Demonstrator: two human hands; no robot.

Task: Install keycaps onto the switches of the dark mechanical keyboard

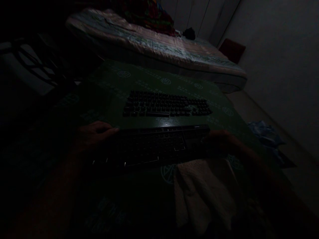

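A black keyboard (149, 146) with its keycaps off lies across the middle of the dim view, long side toward me. My left hand (96, 132) is closed on its left end, the thumb along the top edge. At the opposite end, my right hand (219, 137) grips the keyboard's right side; its fingertips are partly lost in the dark. Just beyond, loose black keycaps (159, 103) are laid out in keyboard order, with a gap toward the right. Near my right forearm, a light crumpled cloth (204, 192) lies below the keyboard.
Everything rests on a green table (107, 86) printed with pale round logos. Past its far edge stands a bed (159, 46) with a striped cover and a dark red blanket (149, 16). A bluish bundle (264, 132) lies on the floor at right, near a pale wall (281, 66).
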